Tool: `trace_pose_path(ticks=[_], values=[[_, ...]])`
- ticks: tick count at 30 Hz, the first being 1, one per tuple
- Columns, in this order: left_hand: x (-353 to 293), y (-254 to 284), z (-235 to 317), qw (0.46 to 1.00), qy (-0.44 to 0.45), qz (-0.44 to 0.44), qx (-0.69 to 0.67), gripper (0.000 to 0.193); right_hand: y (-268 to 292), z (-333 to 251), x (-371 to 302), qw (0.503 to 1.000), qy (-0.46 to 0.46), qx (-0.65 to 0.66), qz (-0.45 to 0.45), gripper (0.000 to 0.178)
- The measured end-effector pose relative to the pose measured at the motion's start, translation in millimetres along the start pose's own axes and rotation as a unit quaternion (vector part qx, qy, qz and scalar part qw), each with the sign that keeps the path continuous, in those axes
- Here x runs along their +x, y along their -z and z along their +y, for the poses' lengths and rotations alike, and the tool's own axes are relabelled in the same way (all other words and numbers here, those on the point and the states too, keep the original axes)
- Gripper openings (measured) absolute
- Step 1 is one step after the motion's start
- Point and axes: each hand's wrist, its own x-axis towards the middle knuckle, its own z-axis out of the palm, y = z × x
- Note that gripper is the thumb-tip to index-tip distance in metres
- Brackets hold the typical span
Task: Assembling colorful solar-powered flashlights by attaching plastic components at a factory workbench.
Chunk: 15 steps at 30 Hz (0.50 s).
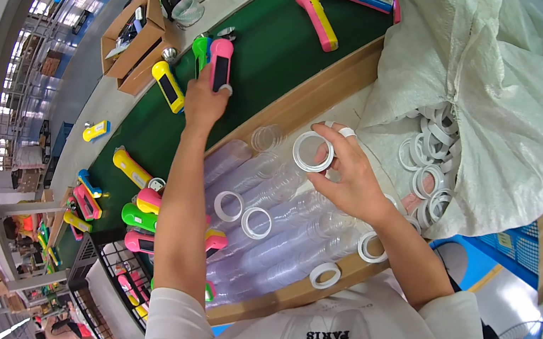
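Okay, left hand (204, 105) grips pink flashlight (221, 63) by its lower end, upper left of centre, probably stiff, fairly light, best held round the handle; right hand (355, 178) pinches white ring (296, 151) mid-frame, likely light, smooth plastic, best taken by the rim.

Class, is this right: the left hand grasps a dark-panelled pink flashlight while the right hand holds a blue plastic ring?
Not blue: the head view shows the right hand holding a white plastic ring, while the left hand grasps the dark-panelled pink flashlight.
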Motion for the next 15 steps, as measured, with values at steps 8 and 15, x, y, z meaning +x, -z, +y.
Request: trace_pose_path(ticks=[8,15], values=[[-132.5,156.3,36.3,0.781,0.133,-0.122,-0.597,0.064,4.0,-1.9,-4.4,0.999,-0.006,-0.04,0.008,0.067],[-206.3,191.6,64.5,0.655,0.18,-0.213,-0.703,0.076,-9.3,-6.1,-10.3,0.999,0.053,-0.001,0.01,0.072]])
